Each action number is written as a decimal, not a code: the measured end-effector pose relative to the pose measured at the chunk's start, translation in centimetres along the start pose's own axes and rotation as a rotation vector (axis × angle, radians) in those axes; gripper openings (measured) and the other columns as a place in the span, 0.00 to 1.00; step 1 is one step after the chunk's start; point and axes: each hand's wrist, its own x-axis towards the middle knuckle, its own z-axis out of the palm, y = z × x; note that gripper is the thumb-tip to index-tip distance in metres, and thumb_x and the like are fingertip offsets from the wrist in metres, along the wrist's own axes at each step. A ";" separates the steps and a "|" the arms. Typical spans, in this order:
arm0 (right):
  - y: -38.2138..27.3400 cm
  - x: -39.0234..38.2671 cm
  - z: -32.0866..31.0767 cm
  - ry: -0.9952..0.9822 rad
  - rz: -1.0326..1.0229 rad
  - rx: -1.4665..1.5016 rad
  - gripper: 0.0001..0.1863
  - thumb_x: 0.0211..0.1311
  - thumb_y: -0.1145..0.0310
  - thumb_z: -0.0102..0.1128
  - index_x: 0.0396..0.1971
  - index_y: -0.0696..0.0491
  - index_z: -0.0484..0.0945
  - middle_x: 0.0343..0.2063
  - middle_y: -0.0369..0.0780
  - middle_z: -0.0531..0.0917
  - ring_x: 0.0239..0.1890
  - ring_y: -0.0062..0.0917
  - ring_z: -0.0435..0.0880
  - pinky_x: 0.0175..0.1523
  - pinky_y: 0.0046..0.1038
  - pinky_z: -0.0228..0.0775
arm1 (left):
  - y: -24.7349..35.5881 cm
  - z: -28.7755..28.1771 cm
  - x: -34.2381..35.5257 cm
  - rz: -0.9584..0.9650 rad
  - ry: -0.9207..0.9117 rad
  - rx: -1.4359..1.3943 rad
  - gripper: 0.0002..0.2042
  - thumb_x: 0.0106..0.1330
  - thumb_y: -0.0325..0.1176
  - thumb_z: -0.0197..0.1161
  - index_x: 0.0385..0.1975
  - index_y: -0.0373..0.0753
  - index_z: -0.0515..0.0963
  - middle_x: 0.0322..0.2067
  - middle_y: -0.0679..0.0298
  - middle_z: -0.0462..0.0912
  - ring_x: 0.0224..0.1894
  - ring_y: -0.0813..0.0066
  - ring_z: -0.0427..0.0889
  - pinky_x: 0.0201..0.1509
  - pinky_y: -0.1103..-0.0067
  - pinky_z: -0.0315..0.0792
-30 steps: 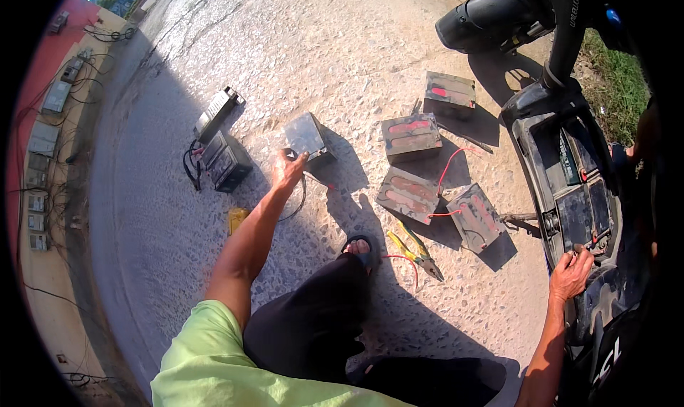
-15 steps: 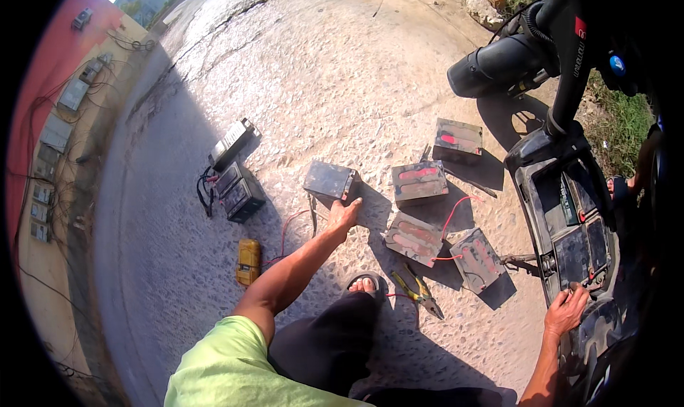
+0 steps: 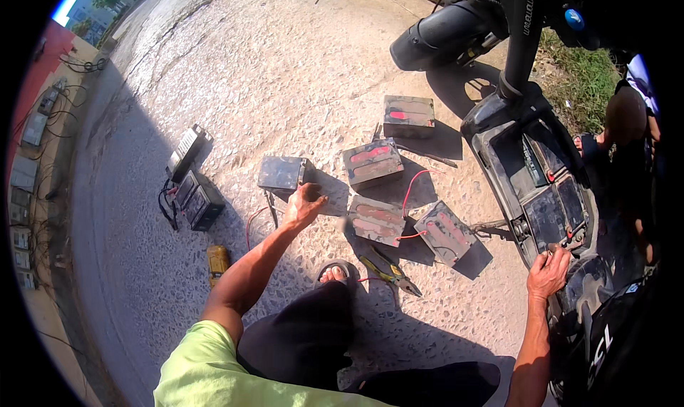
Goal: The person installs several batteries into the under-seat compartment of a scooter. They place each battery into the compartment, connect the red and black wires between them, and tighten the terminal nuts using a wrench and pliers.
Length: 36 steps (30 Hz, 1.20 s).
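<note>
My left hand [image 3: 304, 206] is at the front right corner of a dark battery [image 3: 281, 170], fingers closed on something I cannot make out. My right hand [image 3: 548, 271] is at the near end of the scooter's open floor compartment [image 3: 514, 193], fingers curled around something too small to name, beside fitted batteries [image 3: 540, 214]. Four dusty batteries with red-streaked tops [image 3: 372, 163] lie between, red wires joining the nearer two. Yellow-handled pliers [image 3: 390, 270] lie near my sandalled foot [image 3: 333, 271].
Another battery [image 3: 203, 204] and a silver metal box [image 3: 184, 152] stand at left, near a yellow tool [image 3: 217, 264]. A wall [image 3: 50, 43] with meter boxes runs along the left. The scooter's front wheel [image 3: 427, 40] is upper right. Another person's leg [image 3: 616, 122] shows at far right.
My left hand has moved from the front left of the dark battery to its front right corner. My right hand stays at the compartment. The camera's view has shifted.
</note>
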 end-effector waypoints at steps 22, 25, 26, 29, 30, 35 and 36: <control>-2.9 1.2 -1.2 0.024 0.057 0.033 0.12 0.57 0.68 0.59 0.42 0.51 0.79 0.40 0.42 0.78 0.44 0.41 0.82 0.47 0.42 0.74 | -6.3 -7.4 8.4 0.455 -0.175 0.886 0.64 0.35 0.43 0.86 0.75 0.35 0.53 0.69 0.47 0.63 0.73 0.47 0.61 0.75 0.52 0.55; -3.0 1.3 -1.0 0.042 0.029 0.025 0.12 0.57 0.68 0.59 0.42 0.51 0.79 0.40 0.42 0.78 0.42 0.41 0.82 0.45 0.41 0.75 | -6.9 -7.7 8.7 0.611 -0.188 0.844 0.63 0.35 0.41 0.85 0.75 0.32 0.53 0.69 0.46 0.64 0.73 0.46 0.62 0.75 0.53 0.56; -2.9 1.4 -1.0 0.034 0.031 0.016 0.13 0.57 0.68 0.59 0.42 0.51 0.79 0.41 0.42 0.78 0.42 0.41 0.82 0.46 0.41 0.75 | -6.6 -7.7 8.8 0.650 -0.196 0.815 0.62 0.35 0.40 0.84 0.74 0.31 0.53 0.69 0.46 0.64 0.72 0.46 0.62 0.75 0.54 0.56; -2.8 1.3 -1.0 0.010 0.048 0.006 0.13 0.58 0.67 0.60 0.43 0.51 0.79 0.41 0.42 0.79 0.44 0.41 0.82 0.46 0.41 0.75 | -6.0 -7.6 8.6 0.604 -0.212 0.791 0.60 0.36 0.39 0.83 0.75 0.33 0.54 0.67 0.47 0.66 0.69 0.46 0.66 0.74 0.56 0.58; -2.8 1.2 -1.0 0.003 0.056 -0.001 0.13 0.58 0.67 0.60 0.43 0.50 0.79 0.41 0.42 0.79 0.44 0.41 0.81 0.46 0.41 0.75 | -5.9 -7.7 8.6 0.594 -0.211 0.790 0.60 0.37 0.39 0.83 0.74 0.33 0.55 0.67 0.47 0.66 0.69 0.46 0.66 0.74 0.56 0.59; -2.9 1.2 -1.0 0.005 0.046 0.006 0.12 0.58 0.67 0.59 0.42 0.51 0.79 0.41 0.43 0.79 0.44 0.43 0.81 0.47 0.42 0.74 | -5.9 -7.9 8.4 0.606 -0.188 0.782 0.59 0.37 0.39 0.83 0.74 0.35 0.57 0.67 0.49 0.67 0.67 0.47 0.68 0.73 0.57 0.61; -2.7 1.2 -0.9 0.012 0.038 0.006 0.12 0.58 0.67 0.59 0.42 0.51 0.79 0.41 0.44 0.79 0.44 0.43 0.81 0.47 0.42 0.74 | -6.0 -8.0 8.3 0.604 -0.189 0.778 0.58 0.37 0.39 0.83 0.74 0.35 0.57 0.67 0.49 0.68 0.67 0.47 0.68 0.73 0.57 0.61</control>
